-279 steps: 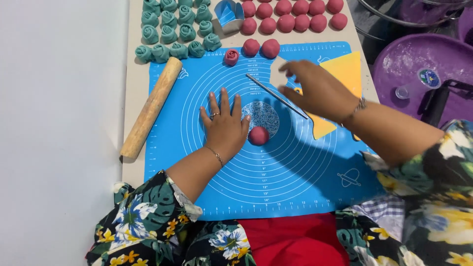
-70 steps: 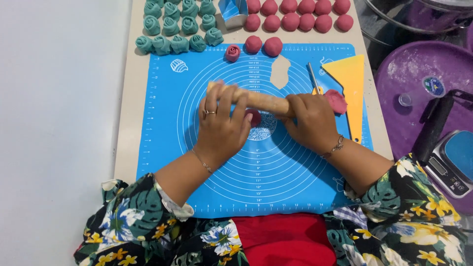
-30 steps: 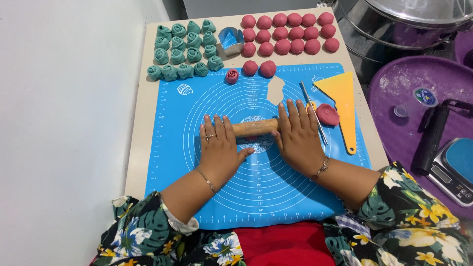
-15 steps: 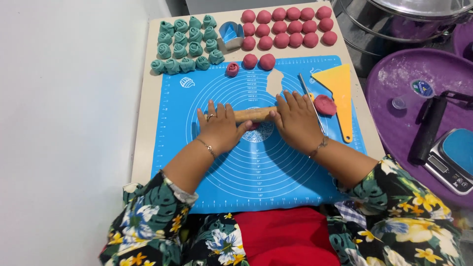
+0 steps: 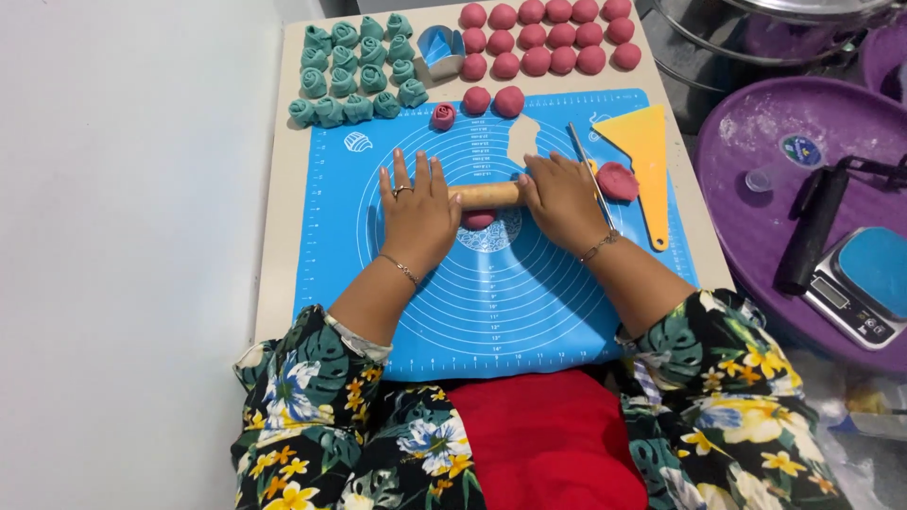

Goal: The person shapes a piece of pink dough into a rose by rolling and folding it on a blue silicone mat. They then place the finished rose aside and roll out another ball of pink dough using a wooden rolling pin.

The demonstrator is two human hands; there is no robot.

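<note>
A wooden rolling pin (image 5: 484, 195) lies across the blue silicone mat (image 5: 491, 312). My left hand (image 5: 416, 212) presses flat on its left end and my right hand (image 5: 562, 198) presses on its right end. Under the pin, between my hands, a piece of pink dough (image 5: 478, 220) shows partly flattened; most of it is hidden. Both hands have fingers spread forward over the pin.
Teal dough roses (image 5: 354, 71) sit at the back left, pink dough balls (image 5: 548, 38) at the back right, a metal cutter (image 5: 438, 49) between them. A yellow scraper (image 5: 644, 161), a thin stick (image 5: 588, 170) and a pink dough lump (image 5: 617, 179) lie right. A purple tray (image 5: 756, 217) holds a scale (image 5: 864, 283).
My hands and the rolling pin have moved a little farther away across the mat, over the pink dough. Earlier the pin lay off the mat at the left.
</note>
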